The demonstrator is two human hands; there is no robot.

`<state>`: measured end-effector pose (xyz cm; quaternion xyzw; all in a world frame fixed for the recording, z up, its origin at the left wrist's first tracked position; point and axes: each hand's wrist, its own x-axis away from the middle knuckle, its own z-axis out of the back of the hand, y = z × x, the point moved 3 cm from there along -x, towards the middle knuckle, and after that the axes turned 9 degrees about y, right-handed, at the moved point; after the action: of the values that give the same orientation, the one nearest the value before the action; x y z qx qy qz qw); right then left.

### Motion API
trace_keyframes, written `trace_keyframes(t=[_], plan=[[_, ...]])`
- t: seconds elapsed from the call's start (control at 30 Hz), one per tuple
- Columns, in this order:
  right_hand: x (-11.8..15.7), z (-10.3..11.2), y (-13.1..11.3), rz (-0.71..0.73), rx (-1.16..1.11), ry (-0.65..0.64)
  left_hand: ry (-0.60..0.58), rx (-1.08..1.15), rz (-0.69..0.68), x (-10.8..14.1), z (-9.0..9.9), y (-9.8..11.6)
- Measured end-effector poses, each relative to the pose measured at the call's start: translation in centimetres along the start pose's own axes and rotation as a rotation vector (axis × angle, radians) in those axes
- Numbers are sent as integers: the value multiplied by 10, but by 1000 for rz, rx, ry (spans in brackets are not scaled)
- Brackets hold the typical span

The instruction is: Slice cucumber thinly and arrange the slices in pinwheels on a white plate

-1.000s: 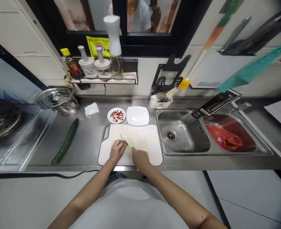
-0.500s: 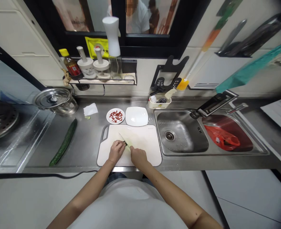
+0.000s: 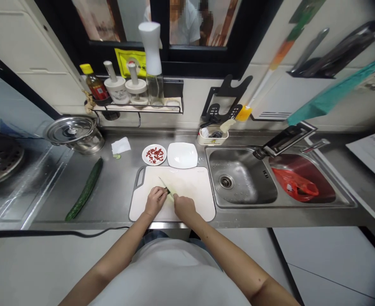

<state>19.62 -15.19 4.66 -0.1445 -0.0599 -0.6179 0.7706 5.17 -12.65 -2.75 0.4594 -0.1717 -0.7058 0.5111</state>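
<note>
At lower centre, the right hand (image 3: 184,207) is wrapped round a knife (image 3: 165,185); the left hand (image 3: 156,200) pinches a small dark piece (image 3: 167,191) against the cutting board (image 3: 195,191). Slicing seems under way; the cucumber (image 3: 85,189) at frame left is uncut (open steel around it). The board's right edge nears the sink (image 3: 254,189). Beyond, a plate (image 3: 144,155) bears red bits, apparently done.

Knife (image 3: 167,187), handle hidden by right hand (image 3: 184,207)

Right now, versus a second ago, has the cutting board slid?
No visible slide: the cutting board keeps its place just left of the sink.
</note>
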Motion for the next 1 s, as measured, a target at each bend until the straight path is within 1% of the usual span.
trace_keyframes(t=[0.13,0.33,0.53,0.63,0.83,1.0], plan=[[2,-2,2,-9,6,-22,-10,-9,3,0,0,1],[-7,-5,0,4,-17,21,-16,-14,5,0,0,2],[-5,-5,4,-1,-12,-30,-11,-11,13,1,-1,-1],[-7,-8,3,16,-15,-2,-12,-10,10,1,-1,-1],[-21,-16,0,28,-25,78,-23,0,13,1,-1,-1],[-20,-17,0,26,-28,71,-18,-3,20,1,-1,-1]])
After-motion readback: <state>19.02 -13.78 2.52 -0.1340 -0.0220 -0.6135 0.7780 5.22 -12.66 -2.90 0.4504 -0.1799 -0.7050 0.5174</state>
